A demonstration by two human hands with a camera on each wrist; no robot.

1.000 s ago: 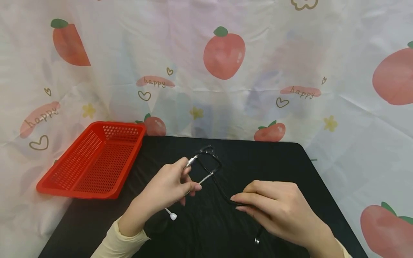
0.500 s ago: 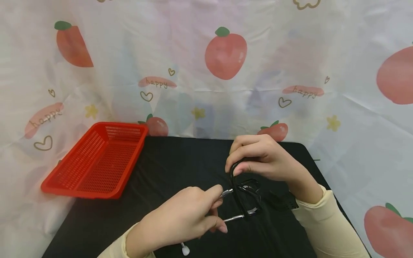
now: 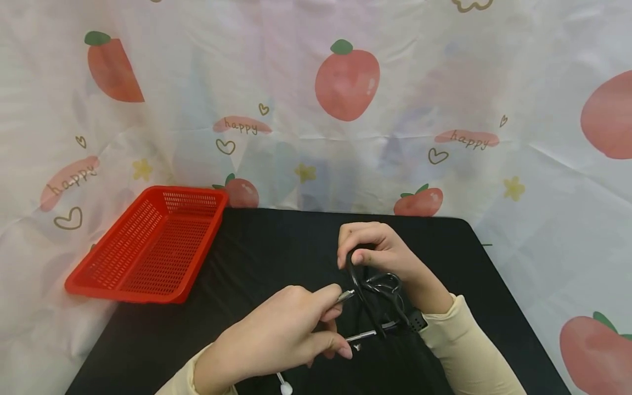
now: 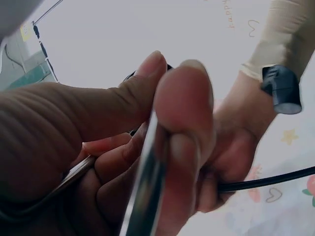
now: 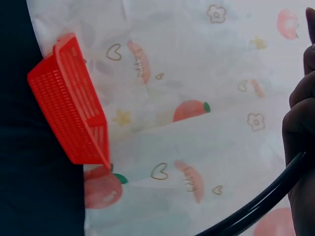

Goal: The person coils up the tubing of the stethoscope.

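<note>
A stethoscope with black tubing (image 3: 359, 293) is between both hands over the black table. My left hand (image 3: 276, 337) grips its two metal ear tubes, with a white ear tip (image 3: 286, 388) sticking out below. In the left wrist view, one shiny ear tube (image 4: 147, 189) is pinched at the index finger. My right hand (image 3: 382, 255), above and to the right, holds the tubing in curled fingers. A loop of it crosses in front of the ear tubes. From the right hand the tubing (image 5: 263, 200) curves down in the right wrist view. The chest piece cannot be made out clearly.
A red perforated plastic basket (image 3: 163, 252) stands at the left of the black-covered table (image 3: 276, 241). Behind the table hangs a white curtain (image 3: 286, 71) printed with fruit. A dark band (image 3: 418, 321) sits on the right wrist.
Over the second, my right hand has moved up with the tubing, then slightly left, and the tubing now loops over the ear tubes. My left hand has shifted right and toward me.
</note>
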